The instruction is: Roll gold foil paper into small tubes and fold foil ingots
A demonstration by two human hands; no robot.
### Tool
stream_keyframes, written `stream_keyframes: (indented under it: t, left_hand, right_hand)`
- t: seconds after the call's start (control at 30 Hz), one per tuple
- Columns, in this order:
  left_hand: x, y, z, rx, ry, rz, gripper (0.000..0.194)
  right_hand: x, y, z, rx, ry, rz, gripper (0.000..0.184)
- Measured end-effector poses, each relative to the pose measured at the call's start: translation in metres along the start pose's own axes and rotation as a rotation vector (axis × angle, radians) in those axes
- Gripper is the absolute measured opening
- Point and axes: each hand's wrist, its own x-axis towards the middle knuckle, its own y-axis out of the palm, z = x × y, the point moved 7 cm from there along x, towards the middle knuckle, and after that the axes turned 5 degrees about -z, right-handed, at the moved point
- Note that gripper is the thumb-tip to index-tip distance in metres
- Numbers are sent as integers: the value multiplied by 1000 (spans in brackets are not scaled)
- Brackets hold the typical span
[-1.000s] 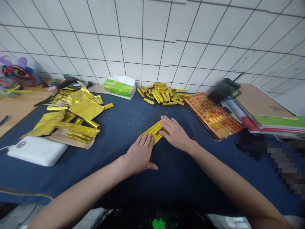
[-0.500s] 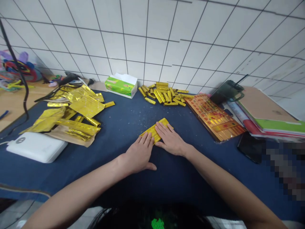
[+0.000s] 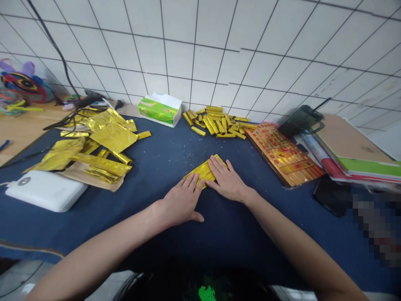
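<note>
On blue cloth (image 3: 156, 171) by tiled wall (image 3: 178, 56): flat gold foil (image 3: 203, 169)

Covered at the left end by a flattened left hand (image 3: 183, 201), at the right by an outstretched right hand (image 3: 227, 182), clamped by neither, presumably pressed against slipping. Near the wall, heaped gold tubes (image 3: 212, 123); off left, loose foil sheets (image 3: 114, 136), perhaps set apart for space.

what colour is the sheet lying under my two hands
The sheet is shiny gold; the head view shows it best.

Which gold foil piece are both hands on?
The creased foil sheet at centre, under the fingers of the left hand and right hand; other foil pieces lie heaped at left, the foil tubes by the wall.
</note>
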Motion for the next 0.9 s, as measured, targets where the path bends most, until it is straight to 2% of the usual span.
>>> stream_keyframes:
  t: [0.23, 0.4, 0.5, 0.63, 0.77, 0.9]
  left_hand:
    - [1, 7, 0, 24, 4, 8, 97]
    - [-1, 11, -2, 8, -13, -51, 96]
    - [-8, 11, -1, -6, -6, -106, 96]
    - [-24, 14, 2, -5, 20, -73, 96]
    - [-35, 4, 1, -1, 62, -104, 93]
    - [-26, -11, -7, -17, 90, -137, 84]
  right_hand:
    - [0, 2, -2, -6, 14, 26, 73]
    - [1, 5, -2, -7, 12, 14, 70]
    - [0, 6, -2, -15, 8, 17, 71]
    - [2, 5, -4, -17, -37, 0, 71]
    - [6, 3, -8, -7, -155, 8, 71]
    - [10, -1, -10, 14, -249, 14, 73]
